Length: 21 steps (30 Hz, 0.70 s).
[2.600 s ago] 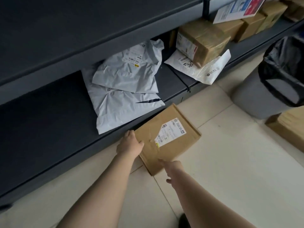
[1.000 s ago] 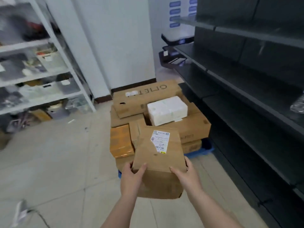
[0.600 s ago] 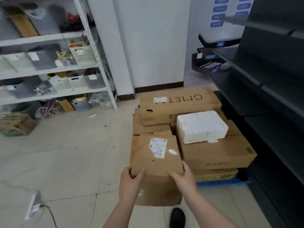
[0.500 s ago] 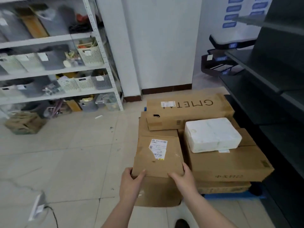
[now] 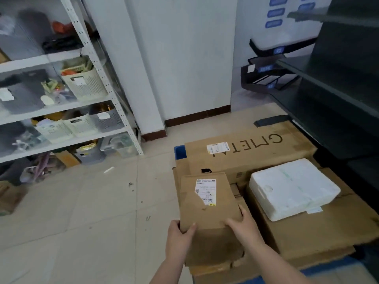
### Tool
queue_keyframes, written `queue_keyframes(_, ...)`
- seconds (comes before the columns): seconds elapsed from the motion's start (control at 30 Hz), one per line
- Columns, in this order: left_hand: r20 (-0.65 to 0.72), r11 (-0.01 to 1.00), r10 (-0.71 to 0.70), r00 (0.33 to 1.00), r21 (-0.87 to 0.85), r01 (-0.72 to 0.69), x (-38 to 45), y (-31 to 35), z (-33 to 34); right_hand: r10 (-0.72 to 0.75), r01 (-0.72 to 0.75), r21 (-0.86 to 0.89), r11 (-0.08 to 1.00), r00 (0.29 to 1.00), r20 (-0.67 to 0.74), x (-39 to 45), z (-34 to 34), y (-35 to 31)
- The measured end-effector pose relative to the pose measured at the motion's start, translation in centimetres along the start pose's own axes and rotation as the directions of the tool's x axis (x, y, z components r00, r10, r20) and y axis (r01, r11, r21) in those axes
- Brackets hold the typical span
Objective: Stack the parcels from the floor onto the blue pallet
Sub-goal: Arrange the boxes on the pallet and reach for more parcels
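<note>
A flat brown cardboard parcel (image 5: pixel 207 201) with a white shipping label hangs over the near left part of the stack. My left hand (image 5: pixel 179 235) grips its near left corner, thumb on top. My right hand (image 5: pixel 244 226) holds its near right corner. The blue pallet (image 5: pixel 180 152) shows only as a corner at the far left and a strip along the near edge. On it lie several brown boxes, a long one printed GMETAL (image 5: pixel 256 148) at the back, and a white foam box (image 5: pixel 293 187) on a wide carton at the right.
A white shelving rack (image 5: pixel 96 78) with baskets and bins lines the left wall. Dark metal shelving (image 5: pixel 338 89) runs along the right, close to the pallet. Pale tiled floor (image 5: pixel 82 212) lies to the left of the pallet. A brown box (image 5: pixel 8 197) sits at the far left.
The parcel was picked up from the floor by the dark shelf and carried to the pallet. Over the last half second I came closer and the parcel moved out over the stack.
</note>
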State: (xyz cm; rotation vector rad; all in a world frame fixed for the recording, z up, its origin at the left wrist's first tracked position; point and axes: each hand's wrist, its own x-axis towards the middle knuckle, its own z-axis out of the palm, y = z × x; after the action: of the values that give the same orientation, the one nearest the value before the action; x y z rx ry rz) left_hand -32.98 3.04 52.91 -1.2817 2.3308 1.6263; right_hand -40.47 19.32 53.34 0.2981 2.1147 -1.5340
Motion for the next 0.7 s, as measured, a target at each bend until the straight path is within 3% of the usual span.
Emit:
queue_keyframes(0.17, 0.242, 0.996, 0.021, 0.970, 0.081, -0.042, 7.4, 0.5, -0.5, 0.142, -0.144, 0.008, 0.990, 0.965, -0.219, 1.5, 3.0, -0.5)
queue_keyframes(0.4, 0.478, 0.981, 0.016, 0.878, 0.162, -0.107, 11.8, 2.0, 1.8, 0.302, -0.258, 0.164, 0.952, 0.874, -0.381, 2.5, 3.9, 1.0)
queue_keyframes(0.7, 0.543, 0.945, 0.007, 0.839, 0.270, -0.183, 16.7, 5.4, 5.6, 0.361, -0.268, 0.293, 0.918, 0.871, -0.333, 7.2, 3.1, 2.4)
